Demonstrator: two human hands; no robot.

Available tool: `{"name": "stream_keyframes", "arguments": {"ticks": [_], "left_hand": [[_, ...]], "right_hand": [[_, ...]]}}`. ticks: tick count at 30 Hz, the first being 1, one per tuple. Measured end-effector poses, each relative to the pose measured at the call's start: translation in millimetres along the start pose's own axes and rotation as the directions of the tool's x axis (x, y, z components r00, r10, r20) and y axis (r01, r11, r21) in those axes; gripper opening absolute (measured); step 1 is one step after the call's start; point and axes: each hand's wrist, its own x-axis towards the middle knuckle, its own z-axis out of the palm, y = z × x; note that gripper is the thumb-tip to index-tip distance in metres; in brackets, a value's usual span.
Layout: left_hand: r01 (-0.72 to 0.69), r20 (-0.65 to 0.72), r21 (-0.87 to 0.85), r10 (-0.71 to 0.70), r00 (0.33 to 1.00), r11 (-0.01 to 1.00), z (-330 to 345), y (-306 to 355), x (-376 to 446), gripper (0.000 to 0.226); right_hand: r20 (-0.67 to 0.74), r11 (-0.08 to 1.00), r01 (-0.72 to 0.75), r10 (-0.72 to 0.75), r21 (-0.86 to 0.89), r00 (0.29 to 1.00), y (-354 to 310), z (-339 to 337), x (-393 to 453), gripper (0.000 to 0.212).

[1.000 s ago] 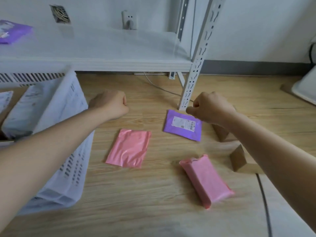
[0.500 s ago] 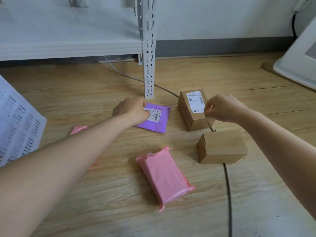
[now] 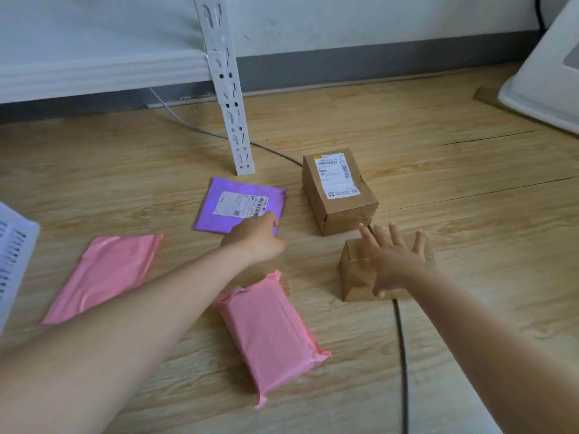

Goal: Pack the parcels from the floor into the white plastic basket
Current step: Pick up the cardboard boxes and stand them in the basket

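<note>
Several parcels lie on the wooden floor. My left hand (image 3: pixel 257 239) is curled at the near right corner of the purple parcel (image 3: pixel 232 208), thumb on top, and pinches that corner. My right hand (image 3: pixel 391 261) is spread flat, fingers straight, on top of the small plain cardboard box (image 3: pixel 354 277). A labelled cardboard box (image 3: pixel 338 192) stands just behind it. A flat pink parcel (image 3: pixel 106 274) lies to the left, and a thick pink parcel (image 3: pixel 269 333) lies under my left forearm. Only a corner of the white plastic basket (image 3: pixel 12 261) shows at the left edge.
A white perforated shelf post (image 3: pixel 232 104) stands on the floor behind the purple parcel, with the low shelf board (image 3: pixel 94 70) to its left. A black cable (image 3: pixel 402 355) runs toward me from the small box. A white appliance (image 3: pixel 548 73) sits at the far right.
The view swung right and closer. My left hand slid to the purple parcel's near corner. My right hand opened from a fist and came down onto the small plain box.
</note>
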Motion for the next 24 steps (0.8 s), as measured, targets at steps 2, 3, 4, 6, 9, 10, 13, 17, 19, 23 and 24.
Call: {"name": "stream_keyframes", "arguments": {"ticks": [2, 3, 4, 6, 9, 10, 13, 17, 19, 23, 24], "left_hand": [[0.023, 0.019, -0.028, -0.022, 1.0, 0.999, 0, -9, 1, 0.041], [0.031, 0.022, -0.038, -0.03, 0.999, 0.999, -1, -14, 1, 0.043], [0.039, 0.022, -0.041, -0.039, 0.999, 0.998, -2, -19, 0, 0.044], [0.059, 0.02, -0.038, -0.058, 0.998, 0.998, -5, -28, -3, 0.046], [0.079, 0.019, -0.059, -0.078, 0.997, 0.995, -11, -42, -11, 0.048], [0.079, 0.012, -0.069, -0.079, 0.997, 0.994, -15, -47, -14, 0.047], [0.088, -0.041, -0.102, -0.093, 0.995, 0.991, -33, -60, -22, 0.043], [0.104, -0.115, -0.287, -0.142, 0.983, 0.952, -65, -82, -33, 0.039], [0.106, -0.137, -0.443, -0.183, 0.973, 0.89, -82, -99, -42, 0.039], [0.119, -0.052, -0.61, -0.189, 0.981, 0.783, -114, -139, -61, 0.042], [0.11, -0.021, -0.636, -0.159, 0.987, 0.764, -122, -149, -67, 0.043]], "right_hand": [[-0.084, 0.999, -0.023, 0.021, -0.03, 0.996, -1, 12, 1, 0.122], [-0.115, 0.999, -0.033, 0.03, -0.024, 0.993, -3, 16, 1, 0.119], [-0.132, 0.999, -0.041, 0.038, -0.017, 0.991, -5, 18, 1, 0.116], [-0.162, 0.999, -0.044, 0.042, -0.008, 0.986, -11, 22, 1, 0.115], [-0.198, 1.0, 0.006, -0.004, 0.008, 0.98, -25, 22, -4, 0.116], [-0.218, 0.999, 0.037, -0.033, 0.014, 0.975, -31, 19, -6, 0.116], [-0.377, 0.99, 0.144, -0.136, -0.007, 0.916, -56, 4, -16, 0.108], [-0.632, 0.95, 0.298, -0.284, -0.087, 0.721, -98, -18, -36, 0.092], [-0.745, 0.908, 0.392, -0.364, -0.149, 0.559, -119, -28, -47, 0.087], [-0.862, 0.8, 0.571, -0.41, -0.183, 0.299, -163, -48, -64, 0.095], [-0.876, 0.766, 0.623, -0.401, -0.159, 0.269, -173, -55, -69, 0.094]]}}
